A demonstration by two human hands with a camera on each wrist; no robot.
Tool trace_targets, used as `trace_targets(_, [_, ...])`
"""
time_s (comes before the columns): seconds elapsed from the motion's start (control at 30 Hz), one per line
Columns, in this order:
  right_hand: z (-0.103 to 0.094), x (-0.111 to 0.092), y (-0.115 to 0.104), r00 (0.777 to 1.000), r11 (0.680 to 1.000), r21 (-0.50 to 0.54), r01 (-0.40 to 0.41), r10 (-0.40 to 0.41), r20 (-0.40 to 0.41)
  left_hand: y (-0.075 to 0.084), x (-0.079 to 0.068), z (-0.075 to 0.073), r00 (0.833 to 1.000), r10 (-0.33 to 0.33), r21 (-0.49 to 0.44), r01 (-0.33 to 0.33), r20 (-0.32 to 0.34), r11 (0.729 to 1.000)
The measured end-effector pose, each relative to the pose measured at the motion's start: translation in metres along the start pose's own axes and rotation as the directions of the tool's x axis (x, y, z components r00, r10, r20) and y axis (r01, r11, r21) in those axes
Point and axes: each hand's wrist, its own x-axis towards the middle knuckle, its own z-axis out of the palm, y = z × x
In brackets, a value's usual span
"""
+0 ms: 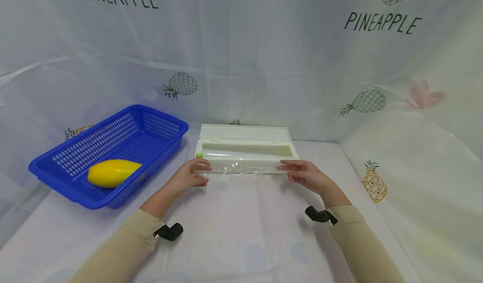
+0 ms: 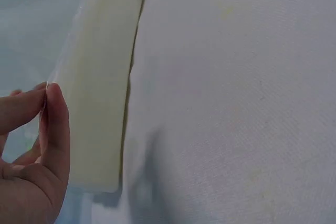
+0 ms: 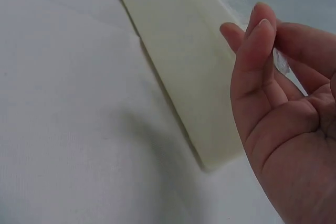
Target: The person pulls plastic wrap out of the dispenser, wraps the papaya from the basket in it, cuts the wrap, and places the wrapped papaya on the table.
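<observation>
A long white box (image 1: 247,149) stands at the back of the table with its lid (image 1: 245,132) raised behind it. Clear plastic wrap (image 1: 238,167) comes out over the box's front, stretched between both hands. My left hand (image 1: 190,176) pinches the wrap's left end between thumb and fingers, as the left wrist view shows at close range. At the other end my right hand (image 1: 307,176) pinches the wrap the same way. A small green piece (image 1: 199,155) sits at the box's front left corner. Black wrist cameras (image 1: 168,232) are strapped over both sleeves.
To the left stands a blue plastic basket (image 1: 154,138) with slotted sides. A yellow, mango-shaped item (image 1: 113,172) lies in it. Behind the box hangs a pale curtain (image 1: 249,56) with pineapple prints, continuing along the right side. A white cloth (image 1: 234,232) covers the table.
</observation>
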Motion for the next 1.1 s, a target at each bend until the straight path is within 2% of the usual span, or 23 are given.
trace_targets(0.1, [-0.002,0.000,-0.002,0.996,0.997,0.065,0.030,-0.036,0.086,0.003,0.001,-0.002,0.997,0.030,0.062,-0.034,0.069,0.997])
trace_targets(0.2, [-0.004,0.002,-0.004,0.992,0.991,0.123,0.058,-0.071,0.106,0.007,0.003,-0.004,0.995,0.047,0.111,-0.057,0.090,0.992])
trace_targets(0.27, [-0.005,0.003,-0.007,0.993,0.989,0.132,0.068,-0.080,0.084,0.012,0.006,-0.006,0.997,0.042,0.132,-0.050,0.066,0.990])
trace_targets(0.37, [-0.006,0.005,-0.011,0.994,0.989,0.119,0.087,-0.094,0.058,0.024,0.010,-0.010,1.000,0.000,0.155,0.001,-0.006,0.988])
trace_targets(0.5, [-0.009,0.010,-0.019,0.992,0.989,0.100,0.111,-0.116,0.047,0.039,0.014,-0.018,0.994,-0.037,0.148,0.051,-0.100,0.988])
trace_targets(0.6, [-0.012,0.013,-0.027,0.992,0.988,0.088,0.125,-0.127,0.014,0.049,0.018,-0.022,0.989,-0.037,0.144,0.058,-0.143,0.988])
trace_targets(0.83, [-0.011,0.015,-0.049,0.988,0.990,0.032,0.140,-0.138,-0.064,0.065,0.027,-0.024,0.988,0.024,0.121,-0.005,-0.155,0.993])
trace_targets(1.1, [-0.011,0.016,-0.071,0.986,0.992,-0.028,0.125,-0.128,-0.106,0.078,0.034,-0.027,0.986,0.026,0.127,-0.005,-0.164,0.992])
